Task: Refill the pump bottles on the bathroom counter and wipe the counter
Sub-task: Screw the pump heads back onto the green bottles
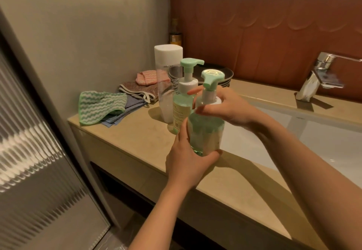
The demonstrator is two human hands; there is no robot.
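Head camera shows us a beige stone counter. Over it is a clear green plastic pump bottle, its twin bottle at eleven o'clock. Our left hand grips the base; our right hand curls round the white collar.

I worked from one view: the wide-angle head camera, set above the front edge of the counter, looking forward and down toward the back wall. It sat close; the pump bottle filled mid-frame, the sink ran off right, a ribbed door left.
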